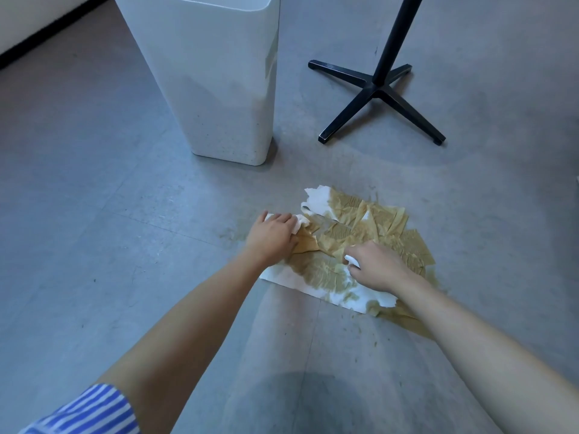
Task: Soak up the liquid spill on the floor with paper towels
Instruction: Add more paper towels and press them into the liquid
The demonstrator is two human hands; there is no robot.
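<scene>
Nearest me, at 7 o'clock, a blue-striped sleeve [91, 411] fills the corner, and both bare forearms reach out over the grey floor [125, 245] toward the middle. The paper towels [316, 277] lie spread flat just past centre. Most sheets are soaked brown, with white left only along the near edge and at the far corner.

The left hand [272, 238] sits on the heap's 9 o'clock edge, its fingers [283, 219] curled over a white wad of towel and gripping it. The right hand [376, 267] is on the 4 o'clock side, its fingers [360, 250] pinching a small white fold above the wet sheet. The spill [404, 321] is mostly under the paper. I make out brown wet showing past the towels at 5 o'clock, and faint smears on the floor at 9 o'clock of the left hand.

I judge the blotting largely done and the step in hand to be gathering the sodden sheets. The next move calls for drawing both edges inward and bunching gently, since wet paper will likely tear and drip. After that I would lift the bundle low and go over the residue with a dry sheet.

Farther off, at 11 o'clock, a white bin [219, 89] stands upright, near the heap; I cannot see inside it. At 1 o'clock is the black cross-shaped foot of a stand [376, 89], apart from the towels.
</scene>
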